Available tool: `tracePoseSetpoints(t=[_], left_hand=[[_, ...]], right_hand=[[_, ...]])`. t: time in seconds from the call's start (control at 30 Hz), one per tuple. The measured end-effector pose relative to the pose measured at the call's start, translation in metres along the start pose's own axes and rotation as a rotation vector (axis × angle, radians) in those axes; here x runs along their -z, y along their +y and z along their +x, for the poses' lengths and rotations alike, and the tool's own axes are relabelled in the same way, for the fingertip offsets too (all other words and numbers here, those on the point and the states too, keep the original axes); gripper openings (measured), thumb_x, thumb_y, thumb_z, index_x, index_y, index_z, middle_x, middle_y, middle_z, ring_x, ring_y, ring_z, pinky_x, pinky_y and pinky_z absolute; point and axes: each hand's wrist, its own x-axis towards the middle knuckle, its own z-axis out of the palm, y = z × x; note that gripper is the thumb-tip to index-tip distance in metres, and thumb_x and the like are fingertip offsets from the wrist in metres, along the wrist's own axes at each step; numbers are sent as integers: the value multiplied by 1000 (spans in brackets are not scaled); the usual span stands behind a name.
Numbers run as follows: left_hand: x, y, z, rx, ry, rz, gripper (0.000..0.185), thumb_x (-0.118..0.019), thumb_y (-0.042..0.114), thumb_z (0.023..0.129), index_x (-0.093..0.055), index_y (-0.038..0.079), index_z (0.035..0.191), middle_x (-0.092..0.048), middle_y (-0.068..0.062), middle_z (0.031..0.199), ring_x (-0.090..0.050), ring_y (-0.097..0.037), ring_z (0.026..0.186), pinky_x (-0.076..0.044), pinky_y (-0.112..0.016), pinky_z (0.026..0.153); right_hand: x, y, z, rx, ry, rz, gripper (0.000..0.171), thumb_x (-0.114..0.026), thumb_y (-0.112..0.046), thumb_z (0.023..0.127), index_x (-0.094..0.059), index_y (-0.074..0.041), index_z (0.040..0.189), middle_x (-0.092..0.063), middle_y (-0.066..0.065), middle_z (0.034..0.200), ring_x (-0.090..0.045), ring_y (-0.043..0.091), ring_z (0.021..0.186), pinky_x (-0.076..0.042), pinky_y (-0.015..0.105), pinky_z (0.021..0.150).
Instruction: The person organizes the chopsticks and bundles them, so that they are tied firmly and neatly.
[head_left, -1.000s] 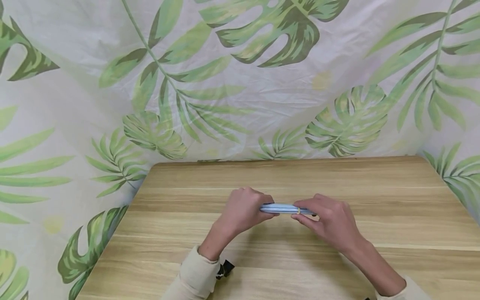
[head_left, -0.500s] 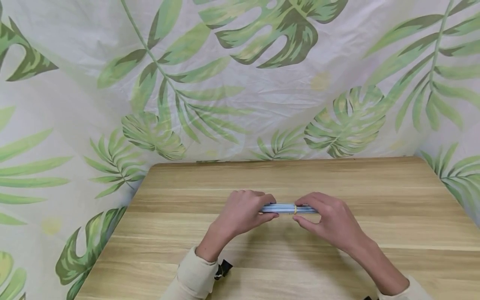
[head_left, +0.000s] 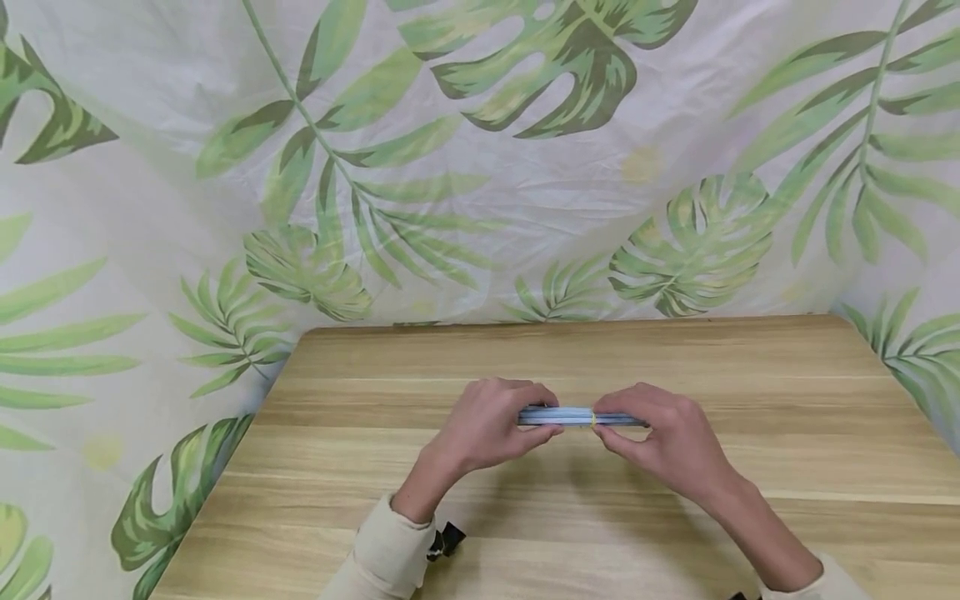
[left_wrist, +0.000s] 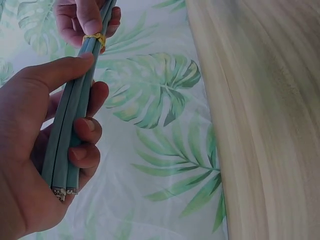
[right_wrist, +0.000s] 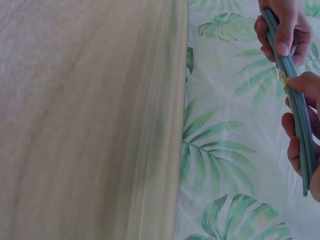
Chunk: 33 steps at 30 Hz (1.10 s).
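Note:
A thin bundle of blue-green sticks (head_left: 558, 416), chopstick-like, is held level above the table. A yellow rubber band (left_wrist: 95, 39) circles it. My left hand (head_left: 483, 425) grips the bundle's left part; in the left wrist view its thumb lies along the sticks and the fingers curl beneath, with the patterned stick ends (left_wrist: 64, 192) showing near the palm. My right hand (head_left: 667, 429) holds the other part. Its thumb (right_wrist: 304, 83) is right at the band, and its fingers (right_wrist: 294, 145) curl round the sticks.
A wood-grain table (head_left: 360, 467) spreads under both hands. Behind it and at its sides hangs a leaf-print cloth (head_left: 525, 183). A small black item (head_left: 447, 540) sits by the left cuff.
My right hand has shifted slightly right, its fingertips staying near the rubber band. More of the sticks' right end shows behind the right hand. The left hand stays nearly in place.

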Motion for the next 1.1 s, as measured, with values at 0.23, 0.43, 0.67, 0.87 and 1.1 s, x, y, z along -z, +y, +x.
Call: tracePoseSetpoints(t=[0.23,0.43,0.67,0.87,1.1], left_hand=[[-1,7,0,-6,-7,-48,20,-77,35,87,-73,18,98,-72,11,85,-53,6,62,-42,-13,60],[0,7,-1,17,5,-35,20,-78,36,86,-74,19,97,-72,12,84,-54,6,62,-43,-13,59],[3,4,0,28,12,-24,19,-80,37,84,-73,22,94,-70,15,81,-52,7,59,-41,-13,57],[1,6,0,23,23,-7,20,-80,38,84,-72,22,94,-71,15,81,-51,6,59,-41,-14,57],[0,9,0,15,38,-8,20,-81,35,83,-73,20,94,-72,13,82,-54,6,61,-42,-13,58]], right_hand=[[-6,-2,0,47,37,-112,30,-90,-28,70,-81,-27,98,-76,-15,89,-48,-2,58,-27,8,46],[-3,-3,1,40,3,-114,36,-89,-31,70,-79,-23,103,-75,-11,91,-57,1,65,-40,13,51],[-1,-2,0,-19,-36,-60,24,-86,-21,76,-73,-26,95,-71,-14,95,-68,3,83,-55,23,67],[-5,-1,-3,-14,16,-39,27,-88,-19,73,-76,-29,95,-72,-16,89,-66,2,75,-51,19,60],[-8,-1,-5,0,33,-76,31,-90,-23,71,-79,-28,99,-71,-14,81,-49,-2,61,-33,11,47]])
